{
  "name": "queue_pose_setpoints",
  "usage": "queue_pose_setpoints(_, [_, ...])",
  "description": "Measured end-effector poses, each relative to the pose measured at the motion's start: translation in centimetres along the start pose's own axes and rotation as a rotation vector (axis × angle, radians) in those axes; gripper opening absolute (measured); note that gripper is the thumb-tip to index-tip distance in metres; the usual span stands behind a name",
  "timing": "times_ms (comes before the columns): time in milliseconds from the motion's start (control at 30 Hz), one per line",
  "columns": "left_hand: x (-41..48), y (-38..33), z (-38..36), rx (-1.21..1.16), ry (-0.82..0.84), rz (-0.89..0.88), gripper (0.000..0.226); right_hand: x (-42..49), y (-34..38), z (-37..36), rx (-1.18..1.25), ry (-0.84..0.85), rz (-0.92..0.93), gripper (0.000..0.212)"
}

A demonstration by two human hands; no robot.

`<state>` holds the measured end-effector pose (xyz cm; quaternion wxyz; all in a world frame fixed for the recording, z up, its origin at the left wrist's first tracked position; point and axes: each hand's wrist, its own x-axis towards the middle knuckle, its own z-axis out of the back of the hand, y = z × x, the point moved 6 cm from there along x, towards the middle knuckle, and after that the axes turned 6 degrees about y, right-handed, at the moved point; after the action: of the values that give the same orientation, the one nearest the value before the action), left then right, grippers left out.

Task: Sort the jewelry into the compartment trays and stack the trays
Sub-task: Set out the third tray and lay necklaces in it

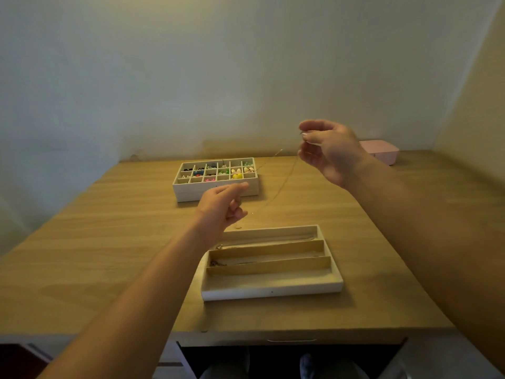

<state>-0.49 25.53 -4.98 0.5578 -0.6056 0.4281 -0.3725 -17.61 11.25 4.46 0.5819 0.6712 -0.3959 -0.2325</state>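
We have the chain strung in the air above the middle of the table. The right hand is raised high toward the far right side, and its grip is a fine pinch of thumb and fingertip on the chain's upper end, with the other fingers loosely spread. From there the chain slants down and leftward to the left hand, which hangs low with its fingers curled. The chain's lower end glints just beside those fingers, but it is too thin for us to tell whether they hold it.

What matters for the next move is alignment. The chain lies on a diagonal, while the slots of the tray near the front edge run left to right. The tray sits below and nearer us than both hands, and the left hand is the closer one, just beyond its far left corner. We judge the front slot to be free, since thin chains show in the others.

The grid tray with coloured pieces sits toward the far edge.
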Motion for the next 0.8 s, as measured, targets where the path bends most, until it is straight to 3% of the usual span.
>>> queue_pose_setpoints(200, [-0.6,-0.1,2.1,-0.302,-0.063,-0.005,0.021,0.5,-3.0,2.2,-0.08,-0.18,-0.057,0.017])
queue_pose_setpoints(333, [-0.8,-0.7,3.1,-0.528,-0.092,-0.062,0.018,0.4,-4.5,2.2,-0.028,-0.197,-0.082,0.023])
queue_pose_setpoints(433, [-1.3,-1.2,3.9,-0.659,-0.085,-0.077,0.012,-0.2,-5.3,2.3,-0.048,-0.114,-0.111,0.022])
queue_pose_setpoints(800, [-3.9,-1.8,5.2,-0.255,-0.106,0.001,0.015,-4.6,-7.0,4.1,-0.358,0.145,-0.349,0.016])
